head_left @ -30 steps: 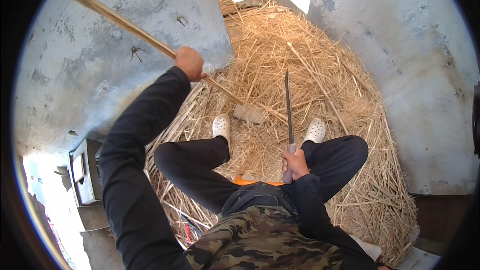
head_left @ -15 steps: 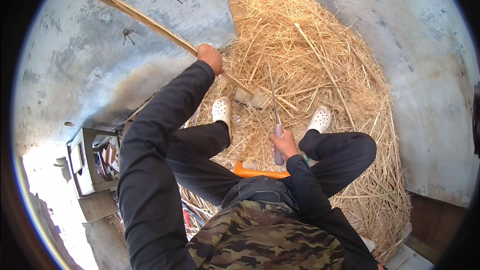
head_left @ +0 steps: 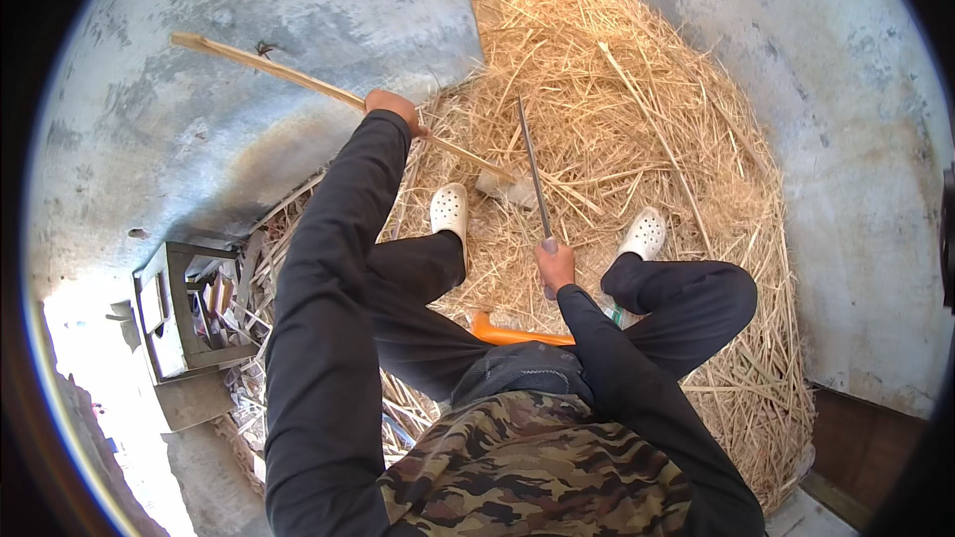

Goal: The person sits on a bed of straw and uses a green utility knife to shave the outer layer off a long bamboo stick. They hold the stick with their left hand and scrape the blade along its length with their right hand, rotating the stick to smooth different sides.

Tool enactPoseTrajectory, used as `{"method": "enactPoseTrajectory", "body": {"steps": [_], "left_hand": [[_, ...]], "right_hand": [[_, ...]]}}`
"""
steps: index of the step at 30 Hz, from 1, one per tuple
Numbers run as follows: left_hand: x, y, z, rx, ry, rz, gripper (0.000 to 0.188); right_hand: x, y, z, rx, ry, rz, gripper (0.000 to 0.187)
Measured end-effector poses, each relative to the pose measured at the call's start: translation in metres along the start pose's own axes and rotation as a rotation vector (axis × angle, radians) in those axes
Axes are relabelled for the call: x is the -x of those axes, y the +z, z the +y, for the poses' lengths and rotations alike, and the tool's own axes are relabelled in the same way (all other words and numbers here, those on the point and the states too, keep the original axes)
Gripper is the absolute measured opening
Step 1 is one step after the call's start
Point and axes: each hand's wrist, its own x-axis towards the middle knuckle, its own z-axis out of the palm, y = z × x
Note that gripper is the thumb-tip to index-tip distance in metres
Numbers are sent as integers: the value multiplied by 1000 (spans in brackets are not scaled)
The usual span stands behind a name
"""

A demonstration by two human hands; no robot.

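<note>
Stick (head_left: 288,75) of pale wood, grasped by the fingers of the left hand (head_left: 393,109), slants over straw (head_left: 587,119) in the head view; the right hand (head_left: 555,264), fingers clenched around its handle, holds a long-bladed knife (head_left: 533,169) between white clogs (head_left: 449,209).

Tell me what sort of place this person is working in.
Probably a rough work corner, perhaps a shed or yard: loose straw-like strips cover the ground, weathered grey-blue walls stand on either side, and the right hand holds a long blade. I can't see whether it is roofed.
</note>
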Motion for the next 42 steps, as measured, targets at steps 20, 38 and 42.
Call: {"method": "enactPoseTrajectory", "body": {"steps": [20, 38, 42], "left_hand": [[-3, 13, 2, 46, -39, 27, 68], [-80, -26, 60, -112, -28, 92, 20], [-68, -28, 53, -90, -26, 135, 20]], "right_hand": [[4, 13, 23, 171, -25, 95, 18], [-5, 28, 37, -8, -205, 204, 19], [13, 22, 40, 327, 352, 142, 22]]}}
